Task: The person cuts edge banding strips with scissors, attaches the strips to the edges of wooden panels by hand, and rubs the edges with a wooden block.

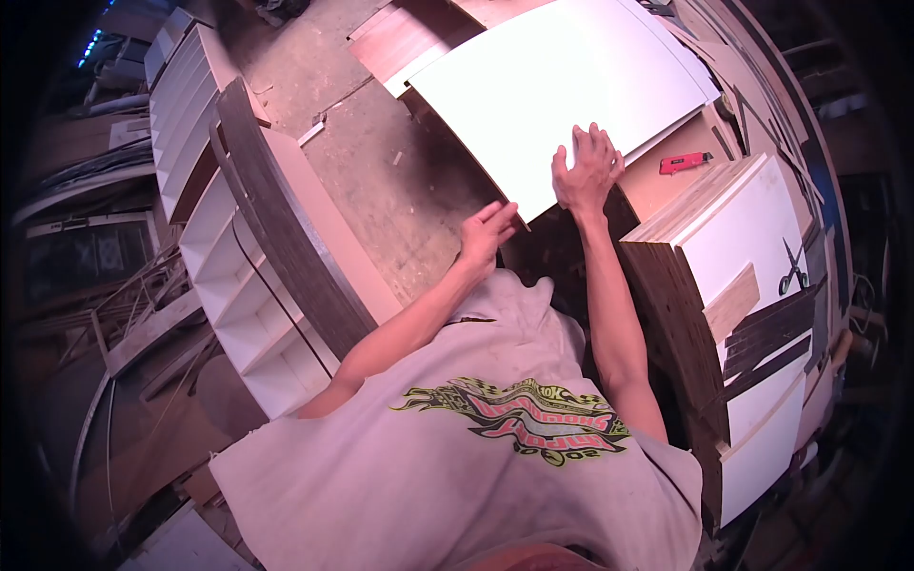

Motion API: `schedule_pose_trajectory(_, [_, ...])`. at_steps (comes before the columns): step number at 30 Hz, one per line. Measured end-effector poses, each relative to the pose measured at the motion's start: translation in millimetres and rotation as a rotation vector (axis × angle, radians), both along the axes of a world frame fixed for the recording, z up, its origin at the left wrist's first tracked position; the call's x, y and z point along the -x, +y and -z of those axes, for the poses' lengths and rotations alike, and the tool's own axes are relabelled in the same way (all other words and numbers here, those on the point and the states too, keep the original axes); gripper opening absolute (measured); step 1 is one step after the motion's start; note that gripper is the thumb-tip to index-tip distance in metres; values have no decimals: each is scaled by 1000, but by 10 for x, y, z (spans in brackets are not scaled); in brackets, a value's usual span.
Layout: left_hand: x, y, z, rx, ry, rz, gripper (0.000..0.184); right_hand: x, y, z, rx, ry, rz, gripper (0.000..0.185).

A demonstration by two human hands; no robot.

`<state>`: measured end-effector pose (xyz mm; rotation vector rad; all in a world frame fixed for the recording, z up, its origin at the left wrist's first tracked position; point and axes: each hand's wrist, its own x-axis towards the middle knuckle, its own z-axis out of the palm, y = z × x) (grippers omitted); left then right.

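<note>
A large white panel (543,86) lies in front of me, its surface bright with glare. My right hand (588,171) is at its near edge, fingers spread over the white face and gripping nothing. At the panel's near left corner is my left hand (486,233), with fingers stretched out and their tips at the edge; whether they press on it I cannot tell. To the right of the panel, a red cutter-like tool (685,163) rests on a brown board (652,186).
A stack of boards (700,224) stands close on my right, with scissors (792,269) and dark strips (766,343) on top. On my left are a white shelf unit (219,252) and a long dark curved board (286,228). Concrete floor (381,181) shows between.
</note>
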<state>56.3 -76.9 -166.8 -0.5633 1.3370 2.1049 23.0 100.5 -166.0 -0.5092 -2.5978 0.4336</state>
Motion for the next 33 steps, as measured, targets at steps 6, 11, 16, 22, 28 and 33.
schedule_pose_trajectory(6, [4, 5, 84, 9, 37, 113, 13, -7, -4, 20, 10, 1, 3, 44])
schedule_pose_trajectory(11, [3, 32, 29, -5, 30, 104, 14, 0, -7, 28, -29, 11, 16, 46])
schedule_pose_trajectory(16, [68, -73, -17, -70, -21, 139, 20, -400, 80, -671, 416, 297, -116, 47])
schedule_pose_trajectory(22, [394, -179, -21, -127, -155, 323, 38, -1536, 524, -1430, -20, 328, 368, 40])
schedule_pose_trajectory(28, [1063, -406, -43, -217, -132, 248, 80, -2234, 1092, -1045, -208, -92, 756, 51])
schedule_pose_trajectory(33, [1920, -751, 36, -363, -184, 239, 103, -2158, 1088, -1049, -136, -368, 896, 66])
